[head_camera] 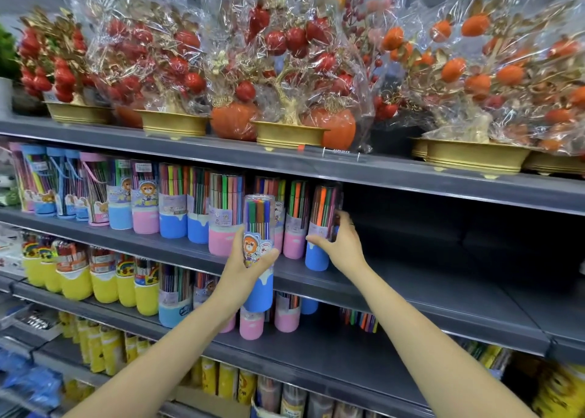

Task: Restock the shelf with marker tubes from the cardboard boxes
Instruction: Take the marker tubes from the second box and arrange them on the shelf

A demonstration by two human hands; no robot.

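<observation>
Gripping one marker tube (258, 253) mid-body w/ left hand (245, 261), right hand (340, 243) steadying shelved tube (319, 228); light, stiff, slick plastic

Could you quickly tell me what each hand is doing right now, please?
Left hand: grips a blue-based marker tube, held up off the shelf.
Right hand: curled round a blue-based tube standing on the shelf.

The left hand (250, 259) covers the middle of the tube it grips (259, 253), hiding part of its label. The right hand (340, 243) hides the side of the blue-based tube (319, 228). Labels are too small to read. The bottom-left goods (28, 383) are blurred, and both arms run past the lower edge.
</observation>
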